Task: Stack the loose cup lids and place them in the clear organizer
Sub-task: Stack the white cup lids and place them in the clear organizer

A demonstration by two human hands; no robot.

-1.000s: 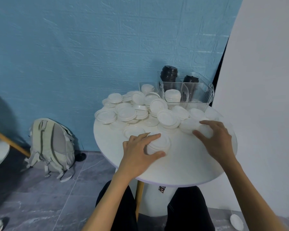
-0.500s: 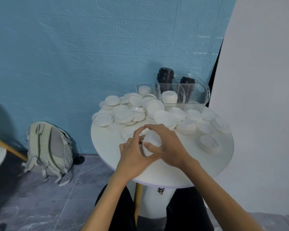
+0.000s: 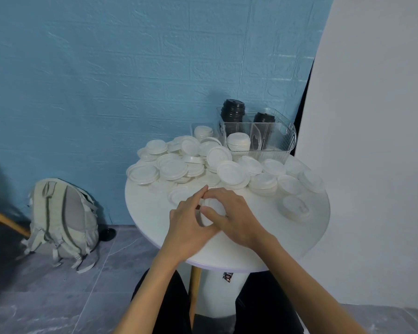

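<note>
Dozens of loose white plastic cup lids (image 3: 217, 162) covered the round white table (image 3: 263, 239) from 9 to 3 o'clock, unsorted. Clear plastic organizer (image 3: 275, 138) at 1 o'clock held one white stack plus black ones. Left hand (image 3: 187, 226) and right hand (image 3: 234, 216) both gripped a small white lid stack (image 3: 206, 213) at 6 o'clock; most work remained.

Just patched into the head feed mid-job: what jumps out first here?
The heap of loose white lids covering the far half of the round white table. Nearer, the left hand and right hand close together in a grip on a small stack of lids. At the table's far right, the clear organizer holds one white stack and two black ones.
</note>
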